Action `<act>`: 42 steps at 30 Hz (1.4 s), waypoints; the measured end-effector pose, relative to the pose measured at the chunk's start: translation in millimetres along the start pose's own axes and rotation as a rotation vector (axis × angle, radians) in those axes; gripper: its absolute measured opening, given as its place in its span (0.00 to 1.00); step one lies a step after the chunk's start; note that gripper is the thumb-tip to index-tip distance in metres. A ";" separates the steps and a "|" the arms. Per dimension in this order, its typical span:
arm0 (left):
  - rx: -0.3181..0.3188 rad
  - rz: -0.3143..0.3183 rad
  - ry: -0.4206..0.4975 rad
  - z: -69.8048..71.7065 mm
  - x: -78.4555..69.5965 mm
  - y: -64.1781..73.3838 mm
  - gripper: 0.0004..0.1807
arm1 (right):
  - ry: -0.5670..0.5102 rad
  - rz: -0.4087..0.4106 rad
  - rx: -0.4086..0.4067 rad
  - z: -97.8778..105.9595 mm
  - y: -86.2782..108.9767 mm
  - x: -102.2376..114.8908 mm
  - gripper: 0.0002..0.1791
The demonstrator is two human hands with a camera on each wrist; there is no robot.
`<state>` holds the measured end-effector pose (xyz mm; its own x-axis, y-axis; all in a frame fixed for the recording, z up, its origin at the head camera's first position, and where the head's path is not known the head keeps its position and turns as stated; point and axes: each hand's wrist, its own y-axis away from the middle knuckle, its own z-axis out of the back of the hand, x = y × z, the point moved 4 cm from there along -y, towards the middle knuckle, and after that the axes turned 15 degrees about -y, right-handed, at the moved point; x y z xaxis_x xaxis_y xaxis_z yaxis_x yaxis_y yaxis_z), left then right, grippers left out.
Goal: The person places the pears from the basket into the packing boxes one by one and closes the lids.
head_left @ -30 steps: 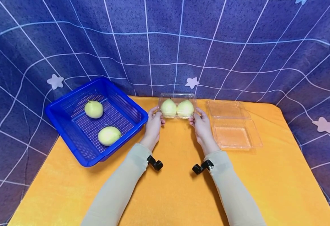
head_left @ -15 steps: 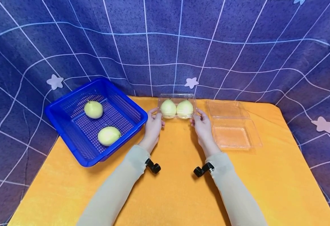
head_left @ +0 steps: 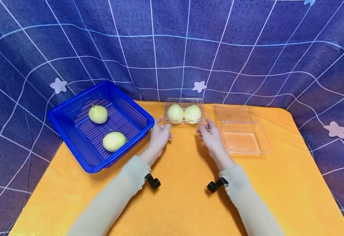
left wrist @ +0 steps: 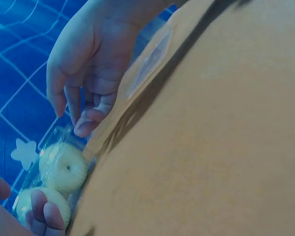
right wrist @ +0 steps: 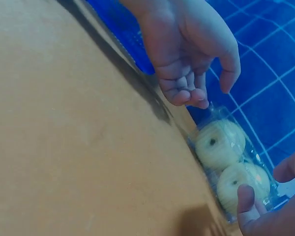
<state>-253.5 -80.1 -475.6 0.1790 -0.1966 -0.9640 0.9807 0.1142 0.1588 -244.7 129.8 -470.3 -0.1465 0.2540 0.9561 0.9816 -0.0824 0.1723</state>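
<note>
At the far side of the table stands a closed clear plastic clamshell box (head_left: 184, 101) with two pale green pears in it, a left pear (head_left: 175, 113) and a right pear (head_left: 192, 114). My left hand (head_left: 159, 135) is just off the box's near left corner, fingers loosely bent, holding nothing. Off the near right corner, my right hand (head_left: 210, 135) also holds nothing, its thumb and fingers apart. Both wrist views show the pears through the clear plastic, between the two hands.
A blue plastic basket (head_left: 71, 144) on the left holds two more pears, a rear pear (head_left: 98, 114) and a front pear (head_left: 114, 141). On the right lies an opened clear clamshell box (head_left: 242, 142). Behind the orange-covered table (head_left: 183, 196) hangs a blue curtain (head_left: 172, 49).
Both hands have let go of the clamshell box's sides and drawn back toward the person, the forearms spreading apart. The box and its pears have stayed in place.
</note>
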 end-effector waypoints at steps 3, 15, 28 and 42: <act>0.036 -0.011 -0.058 1.8 -3.0 9.8 0.33 | 0.025 -0.010 0.045 0.0 8.1 2.2 0.39; 0.127 -0.093 -0.203 16.0 -19.0 44.1 0.30 | 0.142 0.037 0.181 9.0 37.4 21.7 0.40; 0.209 -0.207 -0.215 57.5 -51.5 64.9 0.25 | 0.298 0.159 0.222 53.8 50.4 54.1 0.32; 0.188 -0.208 -0.070 141.1 -56.8 64.5 0.21 | 0.404 0.412 0.294 122.3 66.0 84.8 0.23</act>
<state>-189.3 -199.0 -380.5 -0.0288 -0.2647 -0.9639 0.9931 -0.1168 0.0024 -177.3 263.7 -406.9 0.2710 -0.1299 0.9538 0.9514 0.1868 -0.2448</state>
